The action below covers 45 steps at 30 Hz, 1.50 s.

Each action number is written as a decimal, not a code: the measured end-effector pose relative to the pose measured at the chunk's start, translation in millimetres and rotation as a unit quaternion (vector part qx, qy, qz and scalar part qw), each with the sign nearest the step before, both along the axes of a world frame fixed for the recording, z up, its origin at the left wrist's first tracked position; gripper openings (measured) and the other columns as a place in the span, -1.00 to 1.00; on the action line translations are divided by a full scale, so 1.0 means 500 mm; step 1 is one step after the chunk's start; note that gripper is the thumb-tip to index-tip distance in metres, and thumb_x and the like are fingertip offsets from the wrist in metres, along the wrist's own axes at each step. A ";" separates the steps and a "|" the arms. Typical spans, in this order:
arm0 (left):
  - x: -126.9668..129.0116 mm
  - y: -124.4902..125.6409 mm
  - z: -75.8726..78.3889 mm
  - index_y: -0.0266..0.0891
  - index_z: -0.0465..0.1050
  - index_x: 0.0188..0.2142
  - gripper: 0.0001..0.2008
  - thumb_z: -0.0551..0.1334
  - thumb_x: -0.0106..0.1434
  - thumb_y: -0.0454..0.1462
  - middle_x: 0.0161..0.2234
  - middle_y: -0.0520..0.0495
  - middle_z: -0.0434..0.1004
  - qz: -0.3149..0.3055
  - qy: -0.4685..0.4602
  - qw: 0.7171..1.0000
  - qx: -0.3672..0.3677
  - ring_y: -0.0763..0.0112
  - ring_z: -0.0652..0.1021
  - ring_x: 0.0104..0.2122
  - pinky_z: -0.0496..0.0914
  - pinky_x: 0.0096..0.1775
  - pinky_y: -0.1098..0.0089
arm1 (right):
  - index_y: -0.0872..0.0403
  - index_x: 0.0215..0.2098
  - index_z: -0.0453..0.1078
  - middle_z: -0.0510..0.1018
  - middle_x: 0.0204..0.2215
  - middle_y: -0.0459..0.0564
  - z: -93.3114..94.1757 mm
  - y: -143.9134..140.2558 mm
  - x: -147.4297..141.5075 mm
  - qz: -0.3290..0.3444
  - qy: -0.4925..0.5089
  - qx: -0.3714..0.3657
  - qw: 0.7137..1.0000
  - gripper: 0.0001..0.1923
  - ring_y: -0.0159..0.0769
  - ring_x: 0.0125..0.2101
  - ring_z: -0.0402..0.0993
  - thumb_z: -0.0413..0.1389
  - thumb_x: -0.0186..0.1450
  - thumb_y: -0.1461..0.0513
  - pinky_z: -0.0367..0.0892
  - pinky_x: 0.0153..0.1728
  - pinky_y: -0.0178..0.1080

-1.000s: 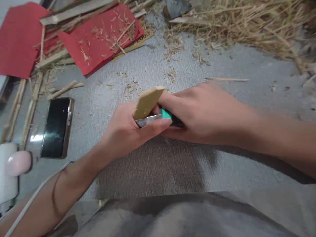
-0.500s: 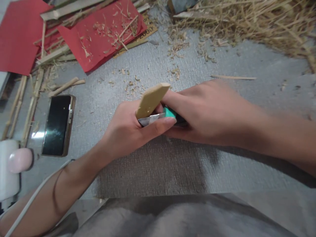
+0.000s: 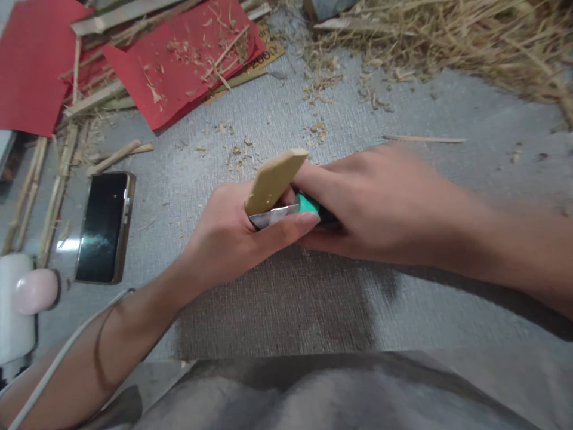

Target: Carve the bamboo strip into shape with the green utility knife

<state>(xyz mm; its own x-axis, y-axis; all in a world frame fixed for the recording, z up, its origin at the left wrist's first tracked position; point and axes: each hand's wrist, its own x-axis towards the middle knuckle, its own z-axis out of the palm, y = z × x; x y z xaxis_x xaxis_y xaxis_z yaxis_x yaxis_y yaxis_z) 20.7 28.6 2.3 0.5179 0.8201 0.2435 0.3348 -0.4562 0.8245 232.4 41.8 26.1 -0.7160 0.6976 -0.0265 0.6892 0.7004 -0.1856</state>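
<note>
Bamboo strip (image 3: 274, 180) stands tilted over the grey mat (image 3: 277, 298), its lower end hidden inside the left hand (image 3: 233, 236), which is closed around it. The right hand (image 3: 376, 203) is closed around a green-handled knife (image 3: 307, 205); most of the handle is covered, and the blade (image 3: 273, 216) meets the strip's base.

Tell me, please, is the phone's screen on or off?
Off: the phone lies face up with a dark screen showing only a faint reflection.
</note>
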 end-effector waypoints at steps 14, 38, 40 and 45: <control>-0.005 0.001 -0.001 -0.19 0.35 -0.39 -0.70 0.36 0.44 -0.21 -0.54 0.21 0.29 -0.007 0.009 1.000 0.024 0.61 0.34 -0.52 0.30 -0.48 0.60 | -0.14 0.13 0.37 0.62 -0.43 -0.14 -0.025 0.000 0.009 0.000 0.053 0.049 0.997 -0.61 -0.18 -0.59 0.34 0.00 0.47 -0.10 -0.17 -0.54 -0.21; -0.001 -0.005 0.004 -0.19 0.37 -0.42 -0.68 0.38 0.42 -0.18 -0.55 0.17 0.34 0.020 0.004 0.999 -0.025 0.58 0.35 -0.55 0.28 -0.52 0.56 | -0.15 0.27 0.33 0.72 -0.25 -0.01 0.013 0.000 -0.002 -0.012 -0.017 -0.035 0.999 -0.57 -0.02 -0.40 0.56 0.00 0.53 -0.07 -0.15 -0.46 -0.21; -0.001 -0.005 0.004 -0.18 0.37 -0.43 -0.68 0.38 0.42 -0.17 -0.55 0.18 0.33 0.024 0.005 0.999 -0.026 0.58 0.35 -0.55 0.27 -0.53 0.56 | -0.19 0.27 0.33 0.72 -0.24 -0.02 0.013 -0.001 -0.003 -0.016 -0.017 -0.034 0.999 -0.56 -0.03 -0.40 0.57 -0.02 0.52 -0.08 -0.14 -0.47 -0.20; -0.001 -0.003 0.003 -0.18 0.38 -0.42 -0.68 0.38 0.42 -0.17 -0.56 0.19 0.34 0.020 0.002 1.000 -0.007 0.60 0.35 -0.55 0.26 -0.52 0.57 | -0.24 0.28 0.33 0.74 -0.22 -0.06 0.015 -0.004 -0.001 -0.025 -0.030 -0.024 0.999 -0.55 -0.03 -0.37 0.61 -0.11 0.51 -0.06 -0.08 -0.48 -0.17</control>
<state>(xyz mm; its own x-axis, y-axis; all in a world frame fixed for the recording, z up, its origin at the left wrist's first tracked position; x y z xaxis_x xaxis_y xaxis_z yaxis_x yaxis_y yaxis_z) 20.3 26.8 3.6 0.4863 0.8431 0.2295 0.3551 -0.4306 0.8297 231.7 39.8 33.8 -0.6770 0.7288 -0.1029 0.7335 0.6566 -0.1756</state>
